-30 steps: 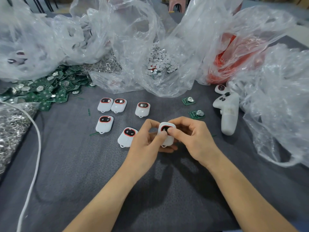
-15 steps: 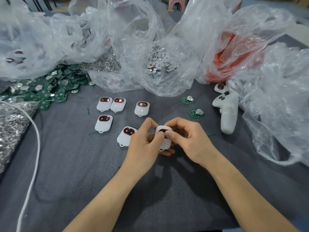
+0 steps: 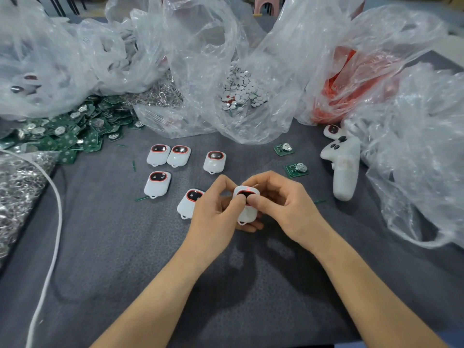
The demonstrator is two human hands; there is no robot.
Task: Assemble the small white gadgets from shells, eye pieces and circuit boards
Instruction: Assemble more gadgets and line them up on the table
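I read this as the closing step on one unit, with the shell halves being pressed together around the board and eye piece. The gadget (image 3: 248, 215) sits in the middle of the view, held just above the grey table (image 3: 125, 247) between both hands.

The left hand (image 3: 213, 212) has its fingers curled behind and under the gadget and its thumb bent onto the front. The right hand (image 3: 283, 204) grips it the same way from the other side, with its thumb tip touching the left one on the dark window. Neither hand holds anything else.

The gadget is a small, rounded white shell. It has a dark eye window ringed in red near the top and a little loop at the bottom. A red spot shows on the upper edge of the ring. It may be a lit lamp, but it is too small for me to be sure. The thumbs hide the seam, so I cannot tell whether it has snapped fully shut.

If the seam is shut, the next move calls for an even squeeze all round. After that the gadget can go down beside the five finished gadgets (image 3: 157, 184) lying face up to the left. Two loose boards (image 3: 296, 170) wait just beyond the right hand, near enough for the next build.
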